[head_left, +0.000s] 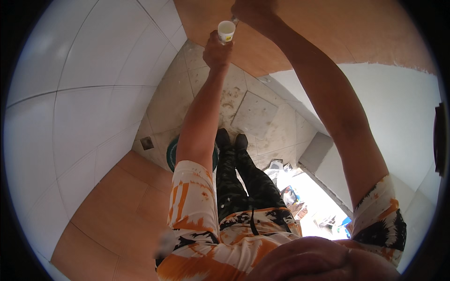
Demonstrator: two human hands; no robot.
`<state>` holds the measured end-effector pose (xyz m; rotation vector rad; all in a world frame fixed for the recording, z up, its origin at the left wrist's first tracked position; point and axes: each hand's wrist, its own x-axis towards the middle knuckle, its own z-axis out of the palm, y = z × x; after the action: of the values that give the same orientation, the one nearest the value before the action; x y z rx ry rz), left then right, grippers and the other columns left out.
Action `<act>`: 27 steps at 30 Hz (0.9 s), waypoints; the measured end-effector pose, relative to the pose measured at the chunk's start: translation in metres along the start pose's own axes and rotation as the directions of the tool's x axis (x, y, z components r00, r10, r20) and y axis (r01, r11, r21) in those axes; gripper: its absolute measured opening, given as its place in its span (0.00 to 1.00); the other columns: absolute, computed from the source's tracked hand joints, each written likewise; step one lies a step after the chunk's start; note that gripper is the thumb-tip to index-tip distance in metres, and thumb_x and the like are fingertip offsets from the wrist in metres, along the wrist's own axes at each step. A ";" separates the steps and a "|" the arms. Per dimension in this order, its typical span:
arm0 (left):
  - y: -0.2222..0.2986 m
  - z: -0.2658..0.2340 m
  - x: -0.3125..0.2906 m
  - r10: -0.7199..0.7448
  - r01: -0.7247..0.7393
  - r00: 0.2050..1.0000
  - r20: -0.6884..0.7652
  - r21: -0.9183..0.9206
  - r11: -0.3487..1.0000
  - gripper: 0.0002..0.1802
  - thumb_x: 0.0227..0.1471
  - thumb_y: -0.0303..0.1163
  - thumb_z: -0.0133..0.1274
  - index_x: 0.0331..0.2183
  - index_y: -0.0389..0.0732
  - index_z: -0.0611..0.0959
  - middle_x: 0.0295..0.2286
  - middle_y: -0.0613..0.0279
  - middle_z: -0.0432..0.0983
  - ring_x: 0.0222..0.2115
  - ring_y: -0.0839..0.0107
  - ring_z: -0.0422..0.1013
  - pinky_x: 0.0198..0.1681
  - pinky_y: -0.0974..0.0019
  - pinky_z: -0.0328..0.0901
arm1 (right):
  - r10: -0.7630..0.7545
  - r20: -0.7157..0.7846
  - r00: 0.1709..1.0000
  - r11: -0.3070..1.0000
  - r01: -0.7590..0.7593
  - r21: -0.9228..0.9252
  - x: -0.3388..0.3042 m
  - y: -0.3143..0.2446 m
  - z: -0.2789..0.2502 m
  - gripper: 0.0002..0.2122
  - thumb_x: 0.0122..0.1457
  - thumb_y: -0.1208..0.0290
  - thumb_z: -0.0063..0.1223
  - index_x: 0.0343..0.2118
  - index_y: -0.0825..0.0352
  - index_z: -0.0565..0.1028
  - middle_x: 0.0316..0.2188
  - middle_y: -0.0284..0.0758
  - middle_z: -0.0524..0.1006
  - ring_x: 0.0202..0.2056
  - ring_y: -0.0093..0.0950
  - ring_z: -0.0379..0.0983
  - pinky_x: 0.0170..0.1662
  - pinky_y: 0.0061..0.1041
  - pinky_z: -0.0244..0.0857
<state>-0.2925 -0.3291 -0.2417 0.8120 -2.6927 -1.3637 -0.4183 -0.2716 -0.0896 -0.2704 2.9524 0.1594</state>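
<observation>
White tapering cup (pixel 226 29) with a small yellow mark: is standing clear of the floor, in the left hand, its open mouth facing up and something pale showing inside; whether it is paper or plastic I cannot tell.
Left hand (pixel 217 54): is gripping the cup, fingers wrapping around its lower part.
Right hand (pixel 255 11): is lying in front of the smooth orange-tan wall (pixel 328 28), near the picture's upper edge; a small pale piece (pixel 235 20) is showing at its fingers, but blur is hiding whether the grip is pinching it.
Cup to right grip: the cup is sitting just beside the right hand, to its left and slightly nearer the person; its long axis is running from the mouth down into the left fist, the left hand being the nearer one, already touching.
Tiled beige floor (pixel 176 105): is meeting the glossy white tiled wall (pixel 93 56) along its left edge; its far left corner is lying near the left hand.
Loose square grey slab (pixel 255 114): is resting on the floor, beyond the dark shoes (pixel 223 137).
Round green tub (pixel 172 153): is standing partly behind the left forearm, near the square floor drain (pixel 147 143).
</observation>
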 end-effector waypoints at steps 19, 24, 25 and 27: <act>0.005 -0.002 0.000 -0.001 0.001 1.000 -0.002 -0.041 0.999 0.30 0.43 0.42 0.68 0.49 0.48 0.77 0.41 0.55 0.81 0.43 0.53 0.78 0.44 0.50 0.72 | 0.134 0.111 0.985 0.977 -0.113 -0.183 0.014 -0.015 -0.001 0.17 0.47 0.54 0.69 0.37 0.59 0.86 0.39 0.38 0.84 0.43 0.39 0.81 0.36 0.42 0.74; 0.014 -0.016 -0.001 0.003 -0.003 1.000 0.009 -0.005 1.000 0.29 0.43 0.42 0.67 0.48 0.48 0.77 0.41 0.55 0.81 0.43 0.54 0.78 0.43 0.50 0.72 | 0.157 0.108 0.982 0.969 -0.132 -0.207 0.011 -0.020 -0.009 0.18 0.46 0.54 0.70 0.38 0.59 0.85 0.40 0.38 0.84 0.43 0.39 0.81 0.38 0.42 0.74; 0.016 -0.019 -0.002 -0.005 0.005 1.000 0.015 0.005 1.000 0.29 0.43 0.41 0.67 0.48 0.48 0.77 0.41 0.55 0.81 0.43 0.54 0.78 0.43 0.50 0.72 | 0.155 0.108 0.982 0.963 -0.126 -0.239 0.012 -0.021 -0.009 0.18 0.46 0.54 0.70 0.38 0.59 0.85 0.40 0.38 0.84 0.43 0.39 0.81 0.38 0.42 0.74; 0.016 -0.025 -0.006 0.003 -0.003 1.000 0.001 0.016 1.000 0.27 0.45 0.40 0.66 0.47 0.48 0.76 0.42 0.56 0.81 0.42 0.53 0.79 0.42 0.50 0.73 | 0.169 0.094 0.981 0.962 -0.143 -0.233 0.012 -0.020 -0.011 0.19 0.46 0.54 0.71 0.39 0.59 0.85 0.40 0.39 0.84 0.44 0.39 0.81 0.39 0.42 0.74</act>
<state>-0.2884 -0.3376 -0.2129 0.8086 -2.7081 -1.3447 -0.4277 -0.2950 -0.0829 -0.0534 2.8404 0.5157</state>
